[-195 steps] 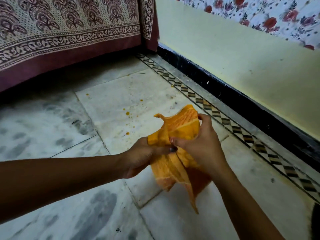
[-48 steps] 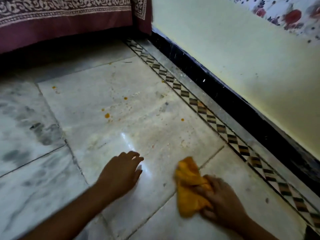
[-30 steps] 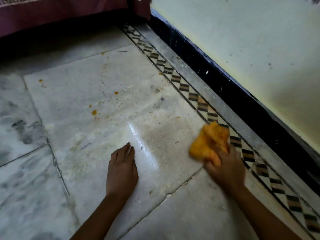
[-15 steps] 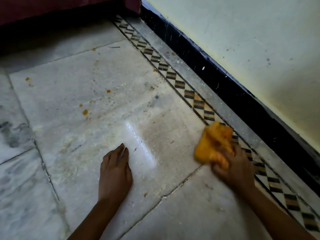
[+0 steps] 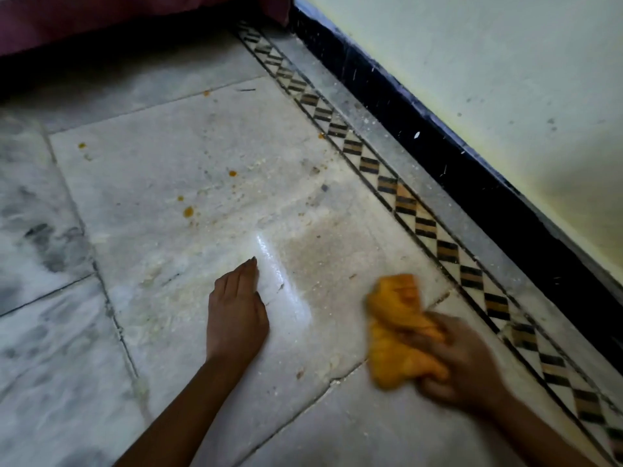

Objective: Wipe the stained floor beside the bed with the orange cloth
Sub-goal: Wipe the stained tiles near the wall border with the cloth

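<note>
Scrubbing near the tile seam, right hand point(image 5: 468, 362) clutches the bunched cloth point(image 5: 401, 332); left hand point(image 5: 236, 311) lies flat, bracing. Best press firmly and sweep up toward those orange spots point(image 5: 188, 212).

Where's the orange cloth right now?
Head view, lower right: the orange cloth is bunched in the right hand on the marble floor, between the left hand and the checkered border strip.
</note>
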`<state>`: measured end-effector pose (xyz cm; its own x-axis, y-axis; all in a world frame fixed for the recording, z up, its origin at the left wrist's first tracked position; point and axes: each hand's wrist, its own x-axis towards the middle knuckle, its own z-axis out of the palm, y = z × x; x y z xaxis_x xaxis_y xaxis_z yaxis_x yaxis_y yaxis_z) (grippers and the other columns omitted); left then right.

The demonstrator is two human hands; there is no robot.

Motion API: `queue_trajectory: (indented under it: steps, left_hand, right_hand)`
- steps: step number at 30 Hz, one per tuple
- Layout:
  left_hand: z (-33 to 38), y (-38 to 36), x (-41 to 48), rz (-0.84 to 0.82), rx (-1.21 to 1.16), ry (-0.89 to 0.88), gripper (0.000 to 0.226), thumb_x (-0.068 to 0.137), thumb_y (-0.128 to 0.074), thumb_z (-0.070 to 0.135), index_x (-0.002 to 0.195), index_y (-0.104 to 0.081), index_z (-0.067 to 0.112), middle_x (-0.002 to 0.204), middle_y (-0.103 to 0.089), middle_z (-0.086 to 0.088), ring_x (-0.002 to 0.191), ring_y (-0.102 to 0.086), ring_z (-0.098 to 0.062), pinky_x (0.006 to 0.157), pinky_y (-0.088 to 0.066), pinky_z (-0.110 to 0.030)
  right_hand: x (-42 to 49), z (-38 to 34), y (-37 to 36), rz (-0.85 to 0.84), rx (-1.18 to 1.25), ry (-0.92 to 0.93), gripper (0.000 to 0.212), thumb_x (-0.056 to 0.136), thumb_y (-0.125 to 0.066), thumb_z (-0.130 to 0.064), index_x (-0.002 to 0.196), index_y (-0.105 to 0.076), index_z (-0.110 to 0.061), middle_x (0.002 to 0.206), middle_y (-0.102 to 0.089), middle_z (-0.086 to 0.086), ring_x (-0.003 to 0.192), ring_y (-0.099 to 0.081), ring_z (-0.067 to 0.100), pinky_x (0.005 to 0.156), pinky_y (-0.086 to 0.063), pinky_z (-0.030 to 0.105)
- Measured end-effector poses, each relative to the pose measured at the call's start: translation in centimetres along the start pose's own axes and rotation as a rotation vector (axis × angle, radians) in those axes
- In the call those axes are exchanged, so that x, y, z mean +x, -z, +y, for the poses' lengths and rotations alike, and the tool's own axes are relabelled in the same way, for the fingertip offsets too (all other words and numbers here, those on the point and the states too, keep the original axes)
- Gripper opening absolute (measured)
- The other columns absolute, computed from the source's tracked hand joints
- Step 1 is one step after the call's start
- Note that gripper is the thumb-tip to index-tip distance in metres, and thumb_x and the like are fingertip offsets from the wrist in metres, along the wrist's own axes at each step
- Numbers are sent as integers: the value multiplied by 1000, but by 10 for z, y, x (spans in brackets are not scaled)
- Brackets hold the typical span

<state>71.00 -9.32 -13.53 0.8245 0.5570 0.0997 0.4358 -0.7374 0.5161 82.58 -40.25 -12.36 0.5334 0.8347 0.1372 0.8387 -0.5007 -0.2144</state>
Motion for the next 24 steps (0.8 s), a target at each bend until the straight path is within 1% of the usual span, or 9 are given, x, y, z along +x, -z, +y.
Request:
queue_trajectory:
  steps: [2, 5, 8, 10, 13, 17, 20, 22, 24]
  left_hand:
    - [-3, 1, -3, -29, 30, -30, 50, 75, -46, 0, 124, -52, -3, 120, -59, -20, 106, -55, -38, 91, -44, -43]
    - [-4, 3, -8, -47, 32, -35, 49, 76, -46, 2, 124, -53, -2, 120, -60, -19, 106, -55, -37, 91, -44, -43]
    - [-4, 7, -12, -37, 30, -21, 49, 77, -47, 3, 125, -52, -3, 119, -60, -20, 106, -55, -38, 91, -44, -44]
    - [-5, 8, -10, -19, 11, 13, 49, 81, -49, 0, 130, -47, -2, 121, -58, -21, 109, -52, -39, 93, -42, -44]
    - [-4, 10, -4, -25, -53, 117, 61, 85, -54, 3, 141, -31, 2, 131, -52, -18, 118, -43, -36, 98, -36, -43]
    - [-10, 9, 1, -29, -43, 99, 66, 83, -57, 3, 142, -29, 4, 127, -55, -15, 113, -46, -34, 94, -37, -41]
    - [-12, 11, 0, -55, -39, 71, 64, 81, -59, 1, 140, -33, 1, 120, -57, -17, 110, -47, -34, 93, -38, -41]
    - [-12, 13, -3, -71, -48, 57, 63, 82, -58, 2, 140, -33, 1, 121, -56, -17, 111, -46, -35, 94, -37, -41]
    - [-14, 13, -4, -82, -71, 52, 63, 84, -57, 3, 141, -31, 2, 124, -55, -17, 114, -45, -35, 96, -36, -40]
  right_hand:
    - [6, 34, 7, 44, -101, -226, 63, 66, -53, -57, 123, -49, -31, 119, -48, 21, 86, -59, 42, 65, -50, 39]
    - [82, 45, -7, 122, -137, -568, 66, 69, -56, -56, 129, -51, -30, 132, -43, 23, 109, -49, 44, 81, -46, 48]
    - [171, 11, -31, 125, -88, -613, 66, 72, -57, -56, 132, -47, -32, 137, -37, 16, 116, -41, 38, 89, -40, 44]
    - [200, -31, -46, 95, -46, -525, 62, 75, -60, -52, 133, -46, -35, 137, -36, 13, 115, -40, 35, 90, -40, 42]
    - [165, -78, -44, 65, 68, -238, 58, 68, -63, -46, 123, -54, -34, 120, -49, 10, 94, -47, 28, 77, -46, 39]
    - [44, -32, -18, 12, 61, 34, 61, 66, -61, -53, 123, -52, -35, 123, -49, 10, 93, -53, 28, 77, -42, 31]
    - [19, 30, 3, 43, -99, -225, 63, 65, -53, -57, 122, -51, -31, 121, -46, 17, 92, -56, 40, 70, -46, 38]
    - [54, 49, 0, 79, -149, -488, 68, 64, -48, -59, 126, -52, -30, 129, -44, 21, 104, -51, 44, 78, -46, 46]
    - [110, 45, -13, 139, -135, -596, 70, 66, -47, -60, 128, -53, -28, 134, -41, 20, 111, -46, 43, 86, -43, 48]
